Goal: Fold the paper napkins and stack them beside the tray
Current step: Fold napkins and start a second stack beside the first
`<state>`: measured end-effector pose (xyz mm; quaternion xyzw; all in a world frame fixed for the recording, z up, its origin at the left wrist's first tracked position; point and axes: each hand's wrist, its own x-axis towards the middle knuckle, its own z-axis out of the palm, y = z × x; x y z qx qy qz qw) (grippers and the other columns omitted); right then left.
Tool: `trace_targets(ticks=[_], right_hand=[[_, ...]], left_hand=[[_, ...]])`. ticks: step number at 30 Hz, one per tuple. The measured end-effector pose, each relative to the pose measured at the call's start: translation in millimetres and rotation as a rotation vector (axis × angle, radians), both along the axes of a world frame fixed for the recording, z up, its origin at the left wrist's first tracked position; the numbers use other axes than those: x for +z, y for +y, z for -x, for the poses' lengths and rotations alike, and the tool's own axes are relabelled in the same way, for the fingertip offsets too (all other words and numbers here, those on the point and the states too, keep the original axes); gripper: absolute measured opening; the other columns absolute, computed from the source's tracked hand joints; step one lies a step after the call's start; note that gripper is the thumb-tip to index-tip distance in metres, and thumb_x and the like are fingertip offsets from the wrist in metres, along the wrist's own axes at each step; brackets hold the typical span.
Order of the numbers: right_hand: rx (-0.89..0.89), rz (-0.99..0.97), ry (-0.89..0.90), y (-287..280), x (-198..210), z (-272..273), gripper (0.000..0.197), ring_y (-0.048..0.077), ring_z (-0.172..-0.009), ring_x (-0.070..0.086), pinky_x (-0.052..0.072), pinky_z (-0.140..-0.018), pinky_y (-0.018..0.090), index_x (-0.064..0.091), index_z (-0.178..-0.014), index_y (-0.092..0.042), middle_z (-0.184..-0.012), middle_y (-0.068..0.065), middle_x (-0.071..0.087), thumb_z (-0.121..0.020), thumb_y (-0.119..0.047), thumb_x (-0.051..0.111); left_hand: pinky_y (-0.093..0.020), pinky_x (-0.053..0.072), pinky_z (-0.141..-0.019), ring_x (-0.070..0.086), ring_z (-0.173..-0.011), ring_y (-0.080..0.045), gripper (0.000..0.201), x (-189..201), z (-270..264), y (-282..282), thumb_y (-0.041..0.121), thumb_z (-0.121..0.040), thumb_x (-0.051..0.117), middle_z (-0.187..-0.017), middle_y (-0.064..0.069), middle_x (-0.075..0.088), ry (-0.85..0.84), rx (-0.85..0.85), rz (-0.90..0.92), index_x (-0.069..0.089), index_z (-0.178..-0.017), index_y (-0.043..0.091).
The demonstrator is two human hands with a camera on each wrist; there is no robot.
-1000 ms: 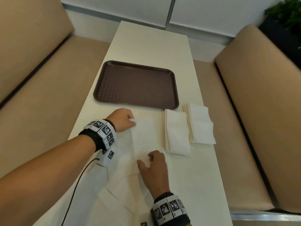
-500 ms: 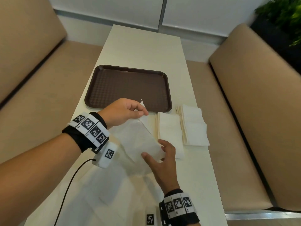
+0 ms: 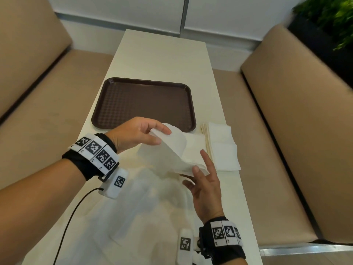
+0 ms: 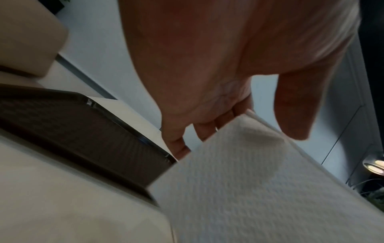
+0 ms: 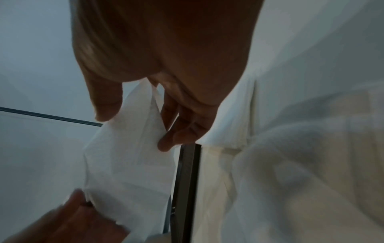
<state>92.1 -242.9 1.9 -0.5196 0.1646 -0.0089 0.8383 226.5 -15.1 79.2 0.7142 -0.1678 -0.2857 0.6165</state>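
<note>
We have the paper napkin up off the table, curling over between both hands, hanging just in front of the tray's near edge. Our left hand pinches its far corner between thumb and fingertips at about ten o'clock from the sheet's middle. Our right hand takes the near corner at five o'clock, thumb on top and fingers spread loosely beneath. At twelve o'clock sits the brown tray. At three o'clock, two stacks of folded napkins lie side by side on the table. More loose napkins lie at six o'clock.
</note>
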Motion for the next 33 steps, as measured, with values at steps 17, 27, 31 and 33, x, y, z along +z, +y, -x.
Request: trace_targets(ticks=[17,27,31,33], right_hand=[[-0.058,0.298,-0.103,-25,4,12,0.021,0.024,-0.106,0.068,0.057,-0.094,0.036,0.080,-0.101,-0.013,-0.109,0.009,0.073,-0.088,0.000,0.070],[0.002,0.781,-0.176,-13,-28,27,0.030,0.009,-0.112,0.062,0.052,-0.097,0.025,0.073,-0.113,-0.039,-0.111,-0.020,0.062,-0.083,-0.037,0.070],[0.105,0.875,-0.131,-6,-40,29,0.040,0.000,-0.104,0.060,0.051,-0.094,0.021,0.067,-0.126,-0.032,-0.100,-0.021,0.056,-0.086,-0.034,0.066],[0.155,0.916,-0.108,-3,-44,27,0.046,-0.001,-0.105,0.058,0.049,-0.096,0.021,0.065,-0.132,-0.026,-0.102,-0.025,0.053,-0.088,-0.036,0.064]], left_hand=[[-0.023,0.051,-0.080,0.065,-0.092,-0.015,0.028,-44,0,-44,-0.003,-0.089,0.063,-0.114,0.005,0.064,-0.219,0.344,-0.161,0.078,-0.094,0.020],[-0.043,0.058,-0.094,0.068,-0.106,-0.036,0.026,-59,-36,-96,-0.009,-0.085,0.068,-0.109,-0.023,0.071,0.028,0.442,-0.024,0.079,-0.091,0.014],[-0.040,0.054,-0.099,0.069,-0.102,-0.028,0.029,-74,-56,-110,0.000,-0.084,0.073,-0.104,-0.011,0.075,-0.078,0.355,-0.199,0.081,-0.088,0.028],[-0.031,0.052,-0.098,0.068,-0.103,-0.014,0.029,-77,-62,-117,0.000,-0.085,0.073,-0.105,0.003,0.074,-0.110,0.312,-0.256,0.081,-0.094,0.026]])
